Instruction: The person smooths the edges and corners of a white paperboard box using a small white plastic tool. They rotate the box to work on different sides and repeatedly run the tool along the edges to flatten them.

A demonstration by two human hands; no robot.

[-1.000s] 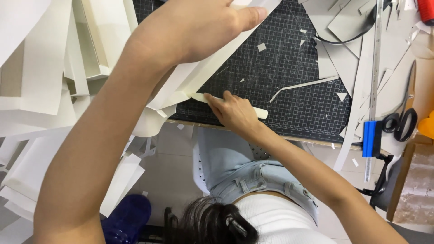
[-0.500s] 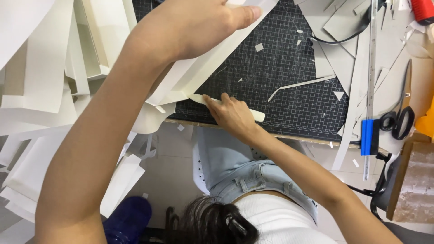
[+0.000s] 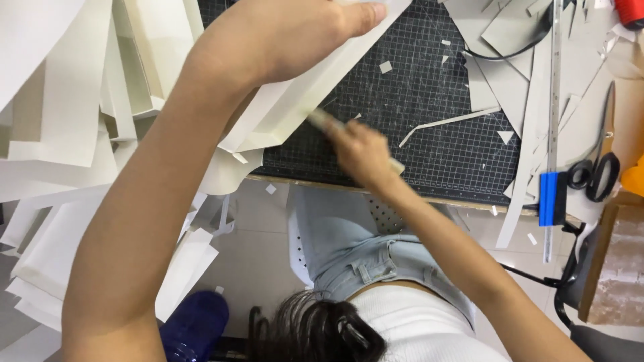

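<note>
Nearest, mid-frame: right hand (image 3: 362,151) closes round a cream creasing stick (image 3: 320,121), blurred, tip at the edge of the folded cream card sheet (image 3: 302,100). Farther, top centre: left hand (image 3: 288,33) clasps that sheet over the cutting mat (image 3: 436,100). Probably light, springy, easily dented; best held flat beside the fold.

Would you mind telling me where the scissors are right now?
In the head view, the scissors lie at the far right of the picture, beside the long metal ruler and its blue end, among white paper offcuts, away from both hands.
</note>
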